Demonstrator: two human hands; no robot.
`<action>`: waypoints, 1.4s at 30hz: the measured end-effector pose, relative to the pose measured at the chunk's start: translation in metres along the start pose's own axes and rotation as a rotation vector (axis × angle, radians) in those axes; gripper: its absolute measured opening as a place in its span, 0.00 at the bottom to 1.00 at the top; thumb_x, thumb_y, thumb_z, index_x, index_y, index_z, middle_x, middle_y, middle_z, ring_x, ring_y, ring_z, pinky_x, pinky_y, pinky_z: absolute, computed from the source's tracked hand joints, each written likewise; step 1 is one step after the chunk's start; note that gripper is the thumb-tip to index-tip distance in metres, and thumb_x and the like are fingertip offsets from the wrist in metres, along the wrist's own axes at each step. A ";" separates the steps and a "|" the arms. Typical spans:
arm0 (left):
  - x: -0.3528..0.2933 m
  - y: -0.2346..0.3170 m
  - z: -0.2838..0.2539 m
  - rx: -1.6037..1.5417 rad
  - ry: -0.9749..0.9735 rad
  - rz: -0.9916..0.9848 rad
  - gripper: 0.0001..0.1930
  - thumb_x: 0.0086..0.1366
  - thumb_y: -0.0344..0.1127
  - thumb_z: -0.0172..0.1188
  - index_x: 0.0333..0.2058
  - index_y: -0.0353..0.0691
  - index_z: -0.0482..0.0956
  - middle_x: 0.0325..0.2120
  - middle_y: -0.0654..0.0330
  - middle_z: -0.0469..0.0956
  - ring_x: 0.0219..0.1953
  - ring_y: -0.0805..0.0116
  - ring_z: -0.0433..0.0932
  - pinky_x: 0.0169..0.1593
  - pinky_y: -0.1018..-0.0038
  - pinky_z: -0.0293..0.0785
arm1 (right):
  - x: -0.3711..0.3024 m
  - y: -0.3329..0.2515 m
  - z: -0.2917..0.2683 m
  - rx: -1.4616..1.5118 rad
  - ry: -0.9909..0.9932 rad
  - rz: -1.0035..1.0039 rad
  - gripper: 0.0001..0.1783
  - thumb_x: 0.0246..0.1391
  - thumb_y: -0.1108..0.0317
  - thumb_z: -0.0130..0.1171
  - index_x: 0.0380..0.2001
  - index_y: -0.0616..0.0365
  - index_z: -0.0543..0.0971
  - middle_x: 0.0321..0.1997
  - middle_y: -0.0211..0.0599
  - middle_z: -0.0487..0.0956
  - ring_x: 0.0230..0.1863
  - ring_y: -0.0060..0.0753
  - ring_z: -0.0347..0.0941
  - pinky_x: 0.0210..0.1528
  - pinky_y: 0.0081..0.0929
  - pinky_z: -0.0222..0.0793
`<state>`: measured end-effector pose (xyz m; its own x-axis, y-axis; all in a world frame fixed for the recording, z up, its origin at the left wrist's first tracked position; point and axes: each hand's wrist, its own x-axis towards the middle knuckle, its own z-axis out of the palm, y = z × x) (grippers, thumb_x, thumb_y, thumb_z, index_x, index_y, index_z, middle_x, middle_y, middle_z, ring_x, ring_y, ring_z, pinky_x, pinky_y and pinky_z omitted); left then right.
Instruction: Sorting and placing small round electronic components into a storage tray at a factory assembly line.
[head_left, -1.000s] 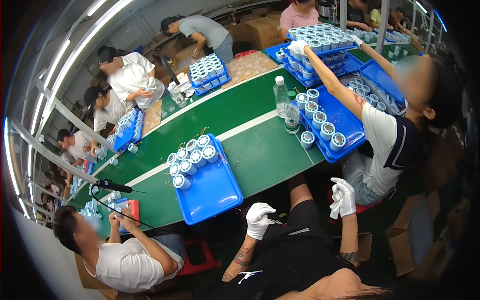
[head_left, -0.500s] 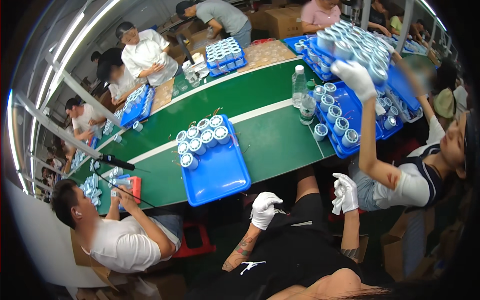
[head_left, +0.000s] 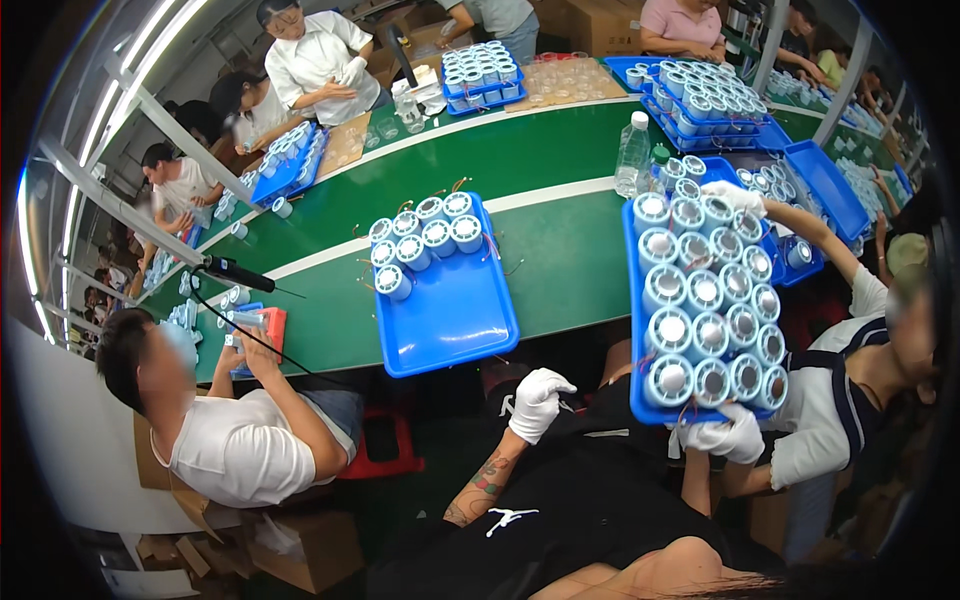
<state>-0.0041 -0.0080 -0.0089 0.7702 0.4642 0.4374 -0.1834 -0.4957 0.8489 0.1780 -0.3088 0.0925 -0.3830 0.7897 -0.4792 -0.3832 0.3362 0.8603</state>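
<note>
We grip the near edge of the full blue tray [head_left: 640,300] at right of centre with our gloved right hand [head_left: 722,437], while our left hand [head_left: 537,400] hangs loosely curled, empty, below the green bench [head_left: 560,250].

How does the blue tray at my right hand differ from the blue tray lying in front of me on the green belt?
The tray at the right hand is packed full with round white parts; the belt tray carries them only at its far end. The full tray sticks out past the belt's near edge, a co-worker's gloved hand at its far end; the other lies flat, untouched. Both are blue.
</note>
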 end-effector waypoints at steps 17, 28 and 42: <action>-0.068 0.017 0.013 -0.738 -0.702 -0.770 0.20 0.60 0.28 0.51 0.52 0.35 0.71 0.38 0.59 0.77 0.39 0.74 0.73 0.41 0.79 0.70 | 0.049 -0.321 -0.293 2.936 -0.409 2.218 0.33 0.44 0.69 0.64 0.56 0.65 0.68 0.58 0.48 0.71 0.53 0.38 0.71 0.56 0.29 0.65; -0.053 0.029 0.012 -0.984 -0.531 -0.800 0.26 0.63 0.32 0.55 0.59 0.36 0.61 0.42 0.58 0.75 0.43 0.73 0.72 0.43 0.78 0.72 | 0.086 -0.276 -0.216 3.250 -0.054 2.302 0.28 0.48 0.72 0.59 0.54 0.67 0.69 0.57 0.50 0.71 0.49 0.35 0.72 0.53 0.26 0.67; -0.056 -0.019 0.046 -1.308 0.176 -0.688 0.15 0.66 0.26 0.52 0.51 0.30 0.67 0.47 0.46 0.74 0.48 0.62 0.76 0.50 0.71 0.75 | 0.187 -0.128 -0.045 3.497 0.775 2.392 0.22 0.52 0.76 0.53 0.52 0.70 0.70 0.55 0.52 0.71 0.44 0.32 0.73 0.48 0.23 0.69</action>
<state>-0.0156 -0.0586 -0.0635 0.8668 0.4562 -0.2016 -0.3021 0.8018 0.5156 0.1180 -0.2271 -0.1152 0.5838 0.7188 -0.3776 -0.6501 0.1351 -0.7478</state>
